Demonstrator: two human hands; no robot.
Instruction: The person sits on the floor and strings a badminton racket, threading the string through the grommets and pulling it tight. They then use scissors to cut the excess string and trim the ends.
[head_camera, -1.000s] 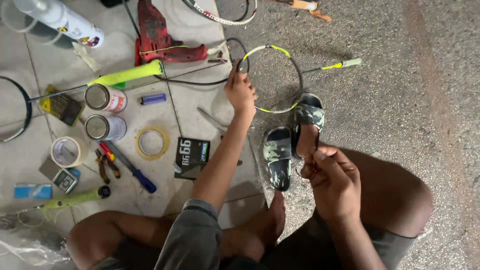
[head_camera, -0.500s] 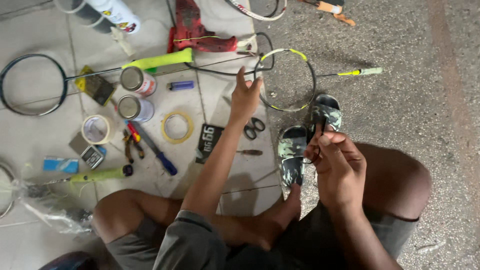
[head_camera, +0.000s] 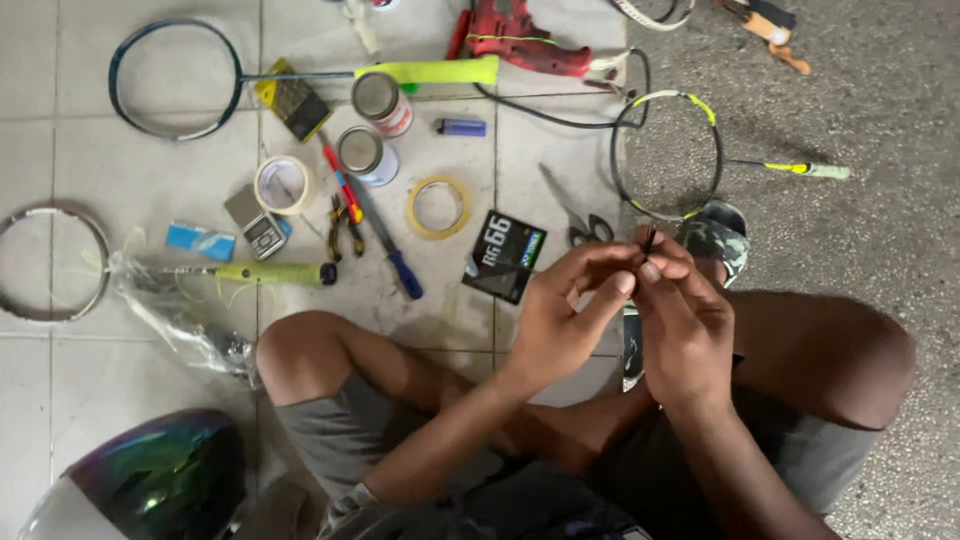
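1. A small dark piece (head_camera: 649, 241), too small to identify, sits between the fingertips of both hands, in front of the knees.
2. The left hand (head_camera: 560, 315) and the right hand (head_camera: 685, 320) both pinch it narrowly, touching each other.
3. Just behind them lies a yellow-black badminton racket (head_camera: 668, 155) that looks unstrung; the work seems to be at an early stage.
4. Scissors (head_camera: 580, 220), a tape ring (head_camera: 438, 207) and a dark packet (head_camera: 505, 256) lie near on the tiles.

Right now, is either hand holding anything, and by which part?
Both hands pinch one small dark piece between the fingertips of the left hand and right hand; it is too small to tell what it is or which part is gripped.
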